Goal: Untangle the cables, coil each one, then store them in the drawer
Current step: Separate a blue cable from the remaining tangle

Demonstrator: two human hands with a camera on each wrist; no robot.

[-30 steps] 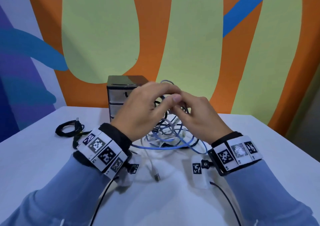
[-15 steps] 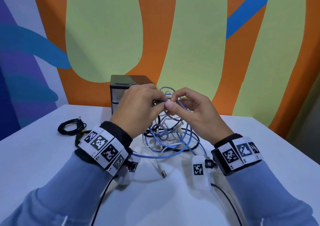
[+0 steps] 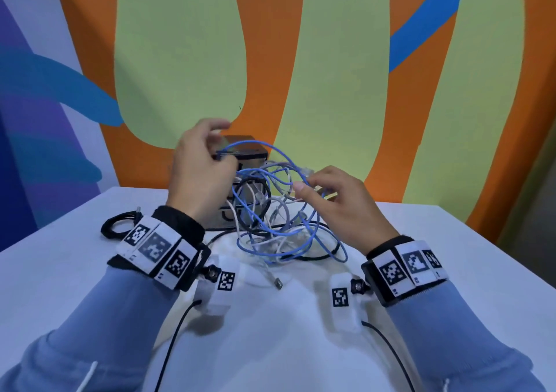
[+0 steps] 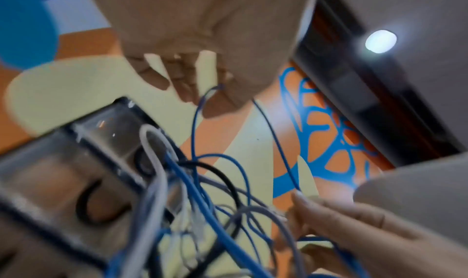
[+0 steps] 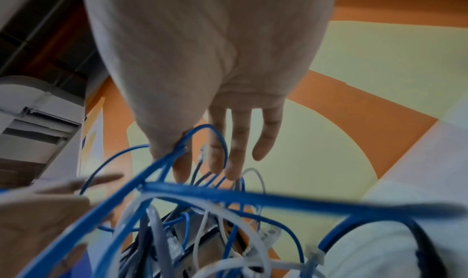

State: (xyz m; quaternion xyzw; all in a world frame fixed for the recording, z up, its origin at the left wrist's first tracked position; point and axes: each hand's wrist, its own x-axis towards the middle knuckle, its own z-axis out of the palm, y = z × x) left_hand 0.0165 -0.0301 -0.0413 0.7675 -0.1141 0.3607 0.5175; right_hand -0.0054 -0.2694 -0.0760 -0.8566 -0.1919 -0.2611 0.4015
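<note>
Head view: two hands raised over one tangle of blue, white, grey, black cables on white table. Left hand pinches blue cable; right hand pinches strand inside tangle. One drawer unit behind tangle. One coiled black cable apart, at left.

Left wrist view: thumb and fingers pinch blue cable end; drawer front visible, blurred.

Right wrist view: thumb presses blue strands, other fingers loosely extended; clear plug visible here only.

Blue, white, grey and black cables; white table; orange, pale-green, blue wall; light-blue sleeves.

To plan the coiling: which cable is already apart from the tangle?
The black cable, bundled on the table left of the left hand; the blue, white and grey ones are still knotted together between both hands.
</note>
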